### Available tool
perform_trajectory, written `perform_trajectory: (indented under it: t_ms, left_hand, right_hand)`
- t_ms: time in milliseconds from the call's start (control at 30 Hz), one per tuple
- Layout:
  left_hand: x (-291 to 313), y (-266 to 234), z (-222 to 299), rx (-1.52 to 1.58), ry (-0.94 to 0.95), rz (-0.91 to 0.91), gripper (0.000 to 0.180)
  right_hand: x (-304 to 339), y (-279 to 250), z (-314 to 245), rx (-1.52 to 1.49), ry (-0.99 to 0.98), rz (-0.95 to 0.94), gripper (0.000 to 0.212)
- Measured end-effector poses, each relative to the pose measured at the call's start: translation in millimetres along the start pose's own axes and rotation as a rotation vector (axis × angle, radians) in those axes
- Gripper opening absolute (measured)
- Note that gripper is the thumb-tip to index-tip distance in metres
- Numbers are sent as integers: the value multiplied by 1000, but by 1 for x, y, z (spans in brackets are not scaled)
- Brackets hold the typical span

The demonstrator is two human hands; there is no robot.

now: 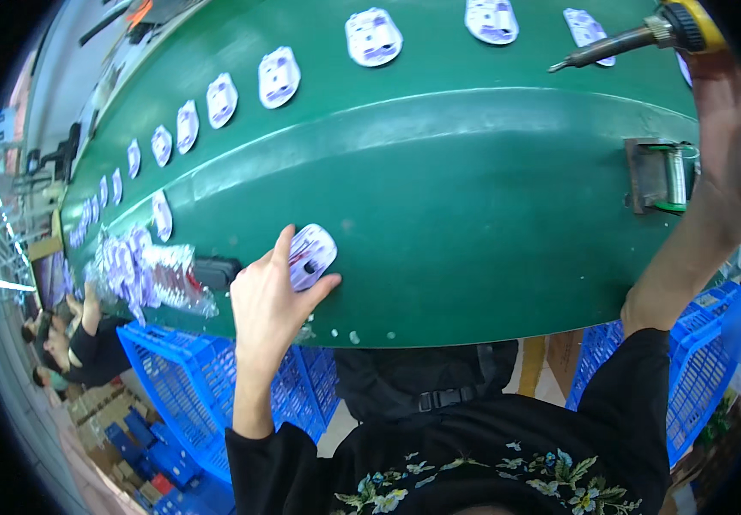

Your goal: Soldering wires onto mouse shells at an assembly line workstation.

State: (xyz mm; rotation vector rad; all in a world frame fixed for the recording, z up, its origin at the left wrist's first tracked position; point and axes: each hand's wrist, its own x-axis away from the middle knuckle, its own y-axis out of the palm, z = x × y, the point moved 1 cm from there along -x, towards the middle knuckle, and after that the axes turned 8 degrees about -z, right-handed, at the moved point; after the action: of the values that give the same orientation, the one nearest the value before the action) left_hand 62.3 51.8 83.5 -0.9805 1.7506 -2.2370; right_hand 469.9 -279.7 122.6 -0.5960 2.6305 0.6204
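My left hand (269, 292) is over the near part of the green workbench (473, 232). Its thumb and forefinger close around the edges of a white-and-lilac computer mouse shell (317, 249) with small parts and red wires inside. At the upper right my right hand (722, 77) grips a soldering iron (684, 27) by its yellow handle. The iron's bare metal tip points left, above the bench and apart from the shell in my left hand. Most of the right hand's fingers are hidden behind the handle and the picture's dark rim.
A row of similar mouse shells (374, 37) curves along the far side. A solder wire spool (675, 176) stands in a metal holder at right. Plastic-wrapped parts (177, 275) and a black object (216, 272) lie left. Blue crates (207, 386) stand below the bench; people sit farther left.
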Motion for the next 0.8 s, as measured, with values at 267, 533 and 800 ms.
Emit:
perform_trajectory:
  t_ms: [267, 533, 800]
  left_hand:
    - [-21, -3, -16, 7, 204, 99, 52]
    - [-65, -67, 8, -3, 237, 101, 54]
    - [-257, -53, 208, 200, 427, 398, 44]
  right_hand:
    - [26, 94, 5, 40, -41, -157, 39]
    - [25, 157, -26, 248, -168, -178, 39]
    - [15, 133, -38, 145, -58, -312, 34]
